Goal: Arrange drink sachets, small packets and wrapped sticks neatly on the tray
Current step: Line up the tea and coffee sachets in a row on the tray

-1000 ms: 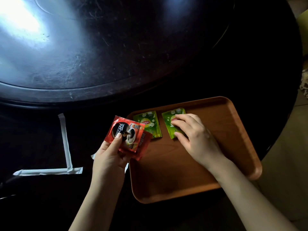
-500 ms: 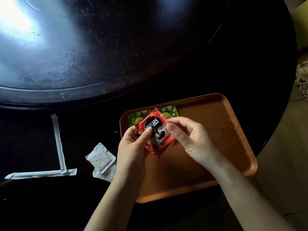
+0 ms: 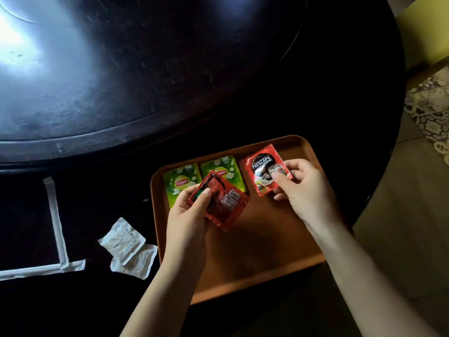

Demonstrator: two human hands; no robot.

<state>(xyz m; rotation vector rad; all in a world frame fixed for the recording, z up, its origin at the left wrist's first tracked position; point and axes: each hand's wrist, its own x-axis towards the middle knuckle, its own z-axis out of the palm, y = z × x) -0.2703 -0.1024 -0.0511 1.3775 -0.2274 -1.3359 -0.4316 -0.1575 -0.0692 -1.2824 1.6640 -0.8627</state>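
Red foil caught the light twice over the orange-brown tray (image 3: pixel 272 259). One red Nescafé sachet (image 3: pixel 266 169), front side up, was pinched in the right hand (image 3: pixel 301 188), thumb pressed on its face and fingers curled behind its right edge; it sat at about one o'clock on the tray, whether touching the surface or just above it could not be told. A second red sachet (image 3: pixel 222 203), back side up with its printed label showing, was gripped by the left hand (image 3: pixel 188 215), thumb on top and fingers closed beneath, tilted over the tray's ten o'clock quarter. Under and behind it lay two green Lipton sachets (image 3: pixel 182 181) side by side along the far rim, from eleven to twelve o'clock; the held sachet overlapped the near corner of the right-hand one.

Off the tray at about eight o'clock, two crumpled white paper packets (image 3: pixel 126 242) lay overlapping on the dark round table (image 3: pixel 340 93). Further out at nine o'clock, strips of white tape (image 3: pixel 57 222) formed an L on the tabletop. Beyond the tray, at twelve o'clock, a raised dark round centre disc (image 3: pixel 121 81) reflected a bright glare. Patterned floor tiles (image 3: pixel 430 110) showed at three o'clock past the table's edge.
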